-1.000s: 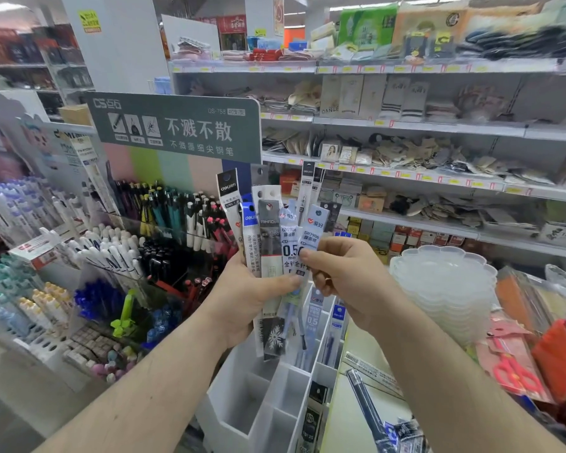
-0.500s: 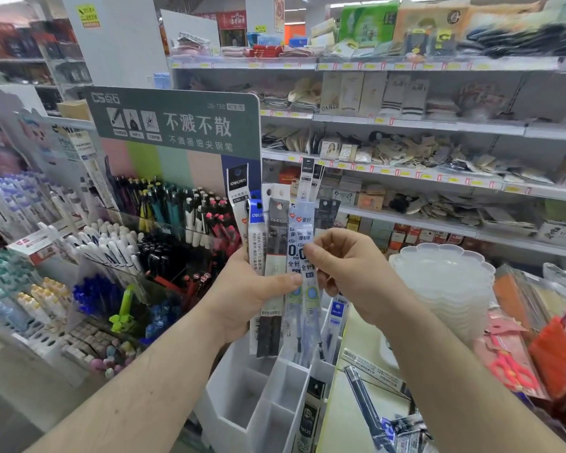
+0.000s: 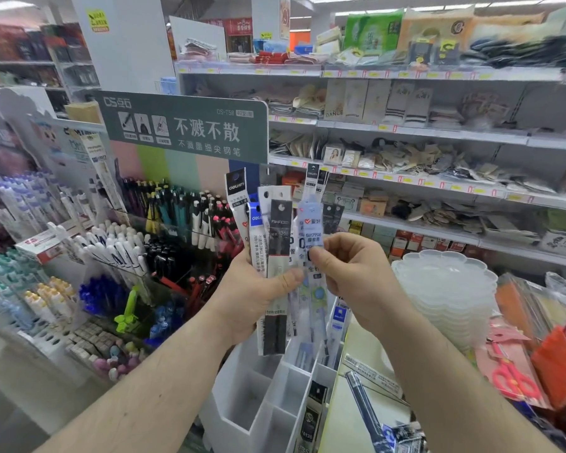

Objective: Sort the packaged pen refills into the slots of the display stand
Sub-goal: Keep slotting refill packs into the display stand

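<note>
I see a fan of packaged pen refills (image 3: pixel 276 256) held upright above the display stand (image 3: pixel 258 397), long flat sleeves of glossy plastic with printed card headers. My left hand (image 3: pixel 255 295) grips the bunch from behind, thumb pressed across the fronts; a black sleeve is the nearest and its lower end hangs past the palm. My right hand (image 3: pixel 350 276) pinches one pale blue refill pack (image 3: pixel 311 230) at its printed label, thumb on the front, the other fingers curled behind and hidden. How many packs sit in the fan I cannot count, since they overlap and the print is partly blurred. The stand below is white, with square open slots in stepped rows; some slots farther back hold packs, mostly covered by the hands. A dark pack (image 3: pixel 366 407) lies on the pale tabletop (image 3: pixel 347 416) to the right, cut off by the frame's bottom. Racks of pens (image 3: pixel 177 217) stand to the left under a green sign (image 3: pixel 183 125), and a stack of clear scalloped trays (image 3: pixel 445 289) is at right.
</note>
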`<action>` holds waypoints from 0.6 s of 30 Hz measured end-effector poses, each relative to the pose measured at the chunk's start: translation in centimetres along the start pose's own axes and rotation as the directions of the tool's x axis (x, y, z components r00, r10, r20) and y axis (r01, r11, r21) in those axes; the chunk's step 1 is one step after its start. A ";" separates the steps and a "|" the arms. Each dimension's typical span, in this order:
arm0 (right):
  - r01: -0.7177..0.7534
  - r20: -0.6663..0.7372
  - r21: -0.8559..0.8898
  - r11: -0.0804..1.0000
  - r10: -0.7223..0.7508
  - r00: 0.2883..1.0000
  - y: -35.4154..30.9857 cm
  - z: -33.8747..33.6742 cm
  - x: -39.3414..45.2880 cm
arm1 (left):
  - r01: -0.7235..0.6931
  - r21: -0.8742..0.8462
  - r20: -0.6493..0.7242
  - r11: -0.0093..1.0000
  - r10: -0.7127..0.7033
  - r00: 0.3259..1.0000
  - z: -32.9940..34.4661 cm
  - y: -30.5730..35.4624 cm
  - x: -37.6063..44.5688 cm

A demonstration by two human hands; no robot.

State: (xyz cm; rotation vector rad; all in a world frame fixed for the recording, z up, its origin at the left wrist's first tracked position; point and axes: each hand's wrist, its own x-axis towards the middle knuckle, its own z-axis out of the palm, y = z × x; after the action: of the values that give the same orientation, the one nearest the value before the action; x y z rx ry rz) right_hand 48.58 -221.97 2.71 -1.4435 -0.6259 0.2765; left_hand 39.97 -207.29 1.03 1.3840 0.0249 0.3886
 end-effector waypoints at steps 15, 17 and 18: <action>-0.005 -0.407 0.043 0.999 0.022 0.913 -1.4 -1.9 3.5 | -0.149 -0.239 -0.361 0.959 0.054 0.931 0.1 3.7 -0.2; -0.002 -0.414 0.035 0.999 0.017 0.910 -1.4 -1.6 3.8 | -0.167 -0.231 -0.381 0.959 0.069 0.922 -0.6 4.1 -0.5; -0.002 -0.420 0.034 0.999 0.016 0.907 -1.3 -1.6 3.9 | -0.167 -0.218 -0.393 0.962 0.070 0.917 -0.9 4.1 -0.7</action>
State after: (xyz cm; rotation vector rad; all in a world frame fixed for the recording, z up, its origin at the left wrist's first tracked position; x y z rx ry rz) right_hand 52.35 -221.40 4.89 -1.4167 -0.2597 -0.0226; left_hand 38.07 -206.09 4.69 1.0481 0.2077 0.7374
